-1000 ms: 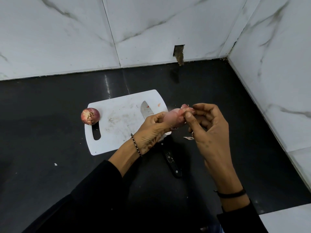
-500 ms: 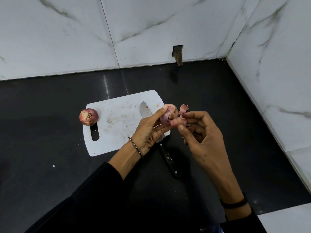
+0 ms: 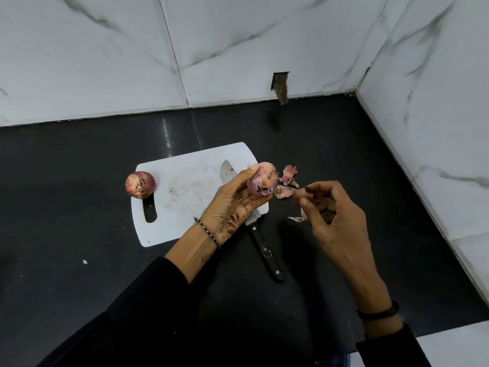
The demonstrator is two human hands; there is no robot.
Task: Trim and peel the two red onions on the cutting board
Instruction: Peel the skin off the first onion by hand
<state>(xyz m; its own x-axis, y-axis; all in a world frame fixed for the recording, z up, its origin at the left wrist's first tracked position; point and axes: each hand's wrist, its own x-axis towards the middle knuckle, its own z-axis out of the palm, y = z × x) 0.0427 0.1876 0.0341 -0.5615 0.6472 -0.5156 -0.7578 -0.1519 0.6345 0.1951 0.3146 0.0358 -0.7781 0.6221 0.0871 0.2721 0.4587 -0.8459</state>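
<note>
While I watch through the head camera, the far left shows the whole onion (image 3: 140, 184), in its skin with the root end facing the camera. It sits on the left edge of the white cutting board (image 3: 185, 207), just above the board's handle slot. The board lies flat on the black counter (image 3: 66, 221).

Next along, the knife (image 3: 266, 251) lies across the board's near right corner. Its blade is on the board, partly hidden behind the hand, and its black handle is out on the counter.

The left hand (image 3: 229, 207) is raised above that corner, thumb and fingers curled round the held onion (image 3: 263, 178). This onion is off the board, in the air, showing patches of purple skin and paler flesh. Just right of it, loose peel (image 3: 289, 174) lies on the counter beside the board.

The right hand (image 3: 334, 221) hovers close by, thumb and forefinger pinching a pale flap of skin (image 3: 284, 192) at the onion's lower right. I cannot tell whether the flap is attached to the onion. The other fingers are loosely curled. A small scrap (image 3: 296, 219) lies on the counter by that hand.
</note>
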